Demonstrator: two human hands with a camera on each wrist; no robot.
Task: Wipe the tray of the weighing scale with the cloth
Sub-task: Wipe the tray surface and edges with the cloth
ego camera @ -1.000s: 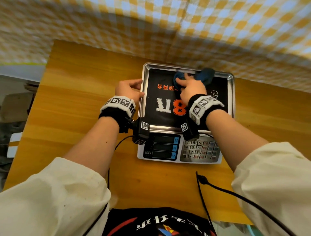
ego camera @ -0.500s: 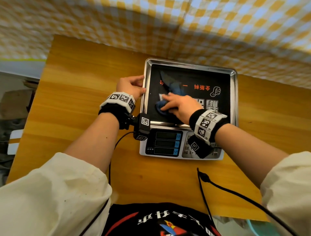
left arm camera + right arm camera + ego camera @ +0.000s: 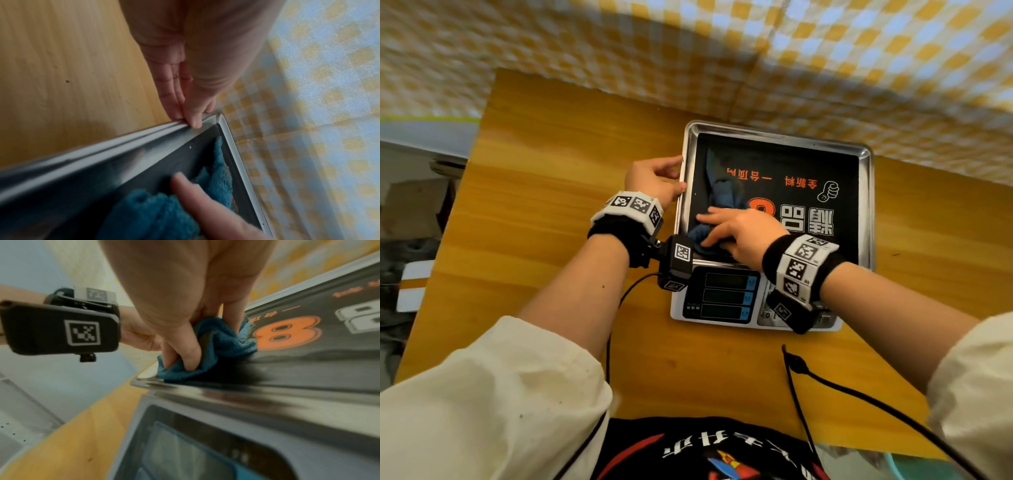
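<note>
Whereas the cloth had lain at the tray's upper edge a second before, it was now bunched under the curled fingers of the right hand at lower left of the tray. The left hand was kept pinching the rim at centre left. A far-to-near pass was judged done, with the right-hand area still to be wiped.

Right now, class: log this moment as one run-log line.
left hand: holds tray edge | right hand: presses cloth near-left | wiping underway

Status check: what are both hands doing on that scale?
Left hand steadies tray rim. Right hand presses blue cloth on near-left corner. Nothing in the way.
</note>
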